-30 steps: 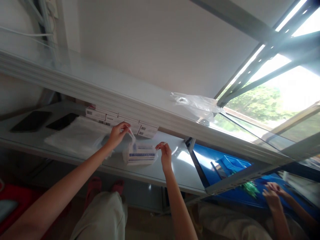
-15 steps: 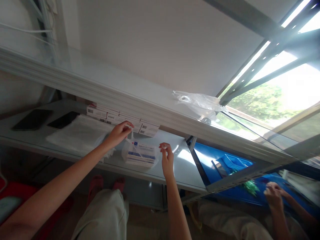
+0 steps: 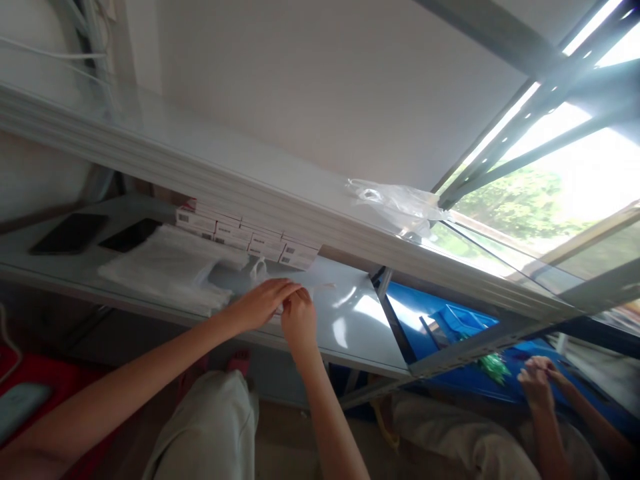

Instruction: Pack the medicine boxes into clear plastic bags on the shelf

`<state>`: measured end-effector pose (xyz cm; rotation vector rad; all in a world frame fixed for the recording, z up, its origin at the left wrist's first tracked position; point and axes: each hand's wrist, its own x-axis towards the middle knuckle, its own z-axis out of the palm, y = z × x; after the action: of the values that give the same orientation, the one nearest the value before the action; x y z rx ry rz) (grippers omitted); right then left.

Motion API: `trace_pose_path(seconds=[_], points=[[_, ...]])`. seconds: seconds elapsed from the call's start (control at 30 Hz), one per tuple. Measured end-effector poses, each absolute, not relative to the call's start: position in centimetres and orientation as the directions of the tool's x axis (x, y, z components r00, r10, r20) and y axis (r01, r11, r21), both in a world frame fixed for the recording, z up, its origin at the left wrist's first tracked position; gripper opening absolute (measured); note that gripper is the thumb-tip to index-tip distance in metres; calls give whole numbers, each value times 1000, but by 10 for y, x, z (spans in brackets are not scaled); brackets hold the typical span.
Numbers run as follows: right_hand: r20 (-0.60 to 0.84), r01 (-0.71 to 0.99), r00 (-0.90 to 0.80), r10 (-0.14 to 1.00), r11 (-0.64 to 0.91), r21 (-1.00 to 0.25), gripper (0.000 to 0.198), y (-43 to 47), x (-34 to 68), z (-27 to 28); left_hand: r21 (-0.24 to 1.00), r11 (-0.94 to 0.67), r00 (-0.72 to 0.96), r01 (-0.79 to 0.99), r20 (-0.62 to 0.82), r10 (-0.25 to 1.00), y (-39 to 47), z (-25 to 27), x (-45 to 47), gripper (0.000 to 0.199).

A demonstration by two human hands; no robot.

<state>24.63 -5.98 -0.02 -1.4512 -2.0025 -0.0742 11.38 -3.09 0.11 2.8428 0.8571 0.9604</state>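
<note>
My left hand [image 3: 273, 301] and my right hand [image 3: 299, 315] meet over a clear plastic bag [image 3: 259, 270] on the lower shelf. Both have bent, closed fingers gathered on the top of the bag; the exact grip is hidden between them. One loop of the bag stands up just beyond my left hand. The boxes inside the bag are mostly covered by my hands. To the left lies a flat stack of clear plastic bags [image 3: 160, 267]. Behind stands a row of small white boxes [image 3: 265, 245].
Two dark phone-like slabs [image 3: 70, 233] lie at the left of the shelf. Above runs an upper shelf edge [image 3: 200, 180], with a crumpled plastic bag [image 3: 395, 200] on it. At right, a co-worker's hands [image 3: 537, 380] are near a blue tray [image 3: 465, 320] and green packaging [image 3: 494, 368].
My hands have come together over the bag: the left moved right and nearer me, the right moved left. The boxes in the bag were in plain sight before and are now covered.
</note>
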Motion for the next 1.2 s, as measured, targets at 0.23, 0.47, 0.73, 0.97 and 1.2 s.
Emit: trace_pose_path(seconds=[0.23, 0.47, 0.73, 0.97, 1.2], points=[[315, 964, -167, 934, 222, -147, 21, -52, 266, -6, 139, -785, 706, 604, 363, 608, -33, -17, 101, 30], [361, 644, -552, 752, 659, -387, 30, -68, 259, 2, 287, -827, 793, 484, 256, 553, -64, -16, 111, 32], [268, 908, -418, 868, 401, 118, 17, -59, 266, -24, 393, -654, 689, 647, 66, 722, -68, -32, 90, 40], [300, 980, -39, 953, -22, 199, 27, -65, 289, -35, 288, -524, 567, 802, -89, 819, -53, -48, 77, 45], [207, 993, 108, 972, -114, 20, 40, -58, 312, -41, 477, -459, 445, 749, 152, 883, -25, -68, 66, 27]])
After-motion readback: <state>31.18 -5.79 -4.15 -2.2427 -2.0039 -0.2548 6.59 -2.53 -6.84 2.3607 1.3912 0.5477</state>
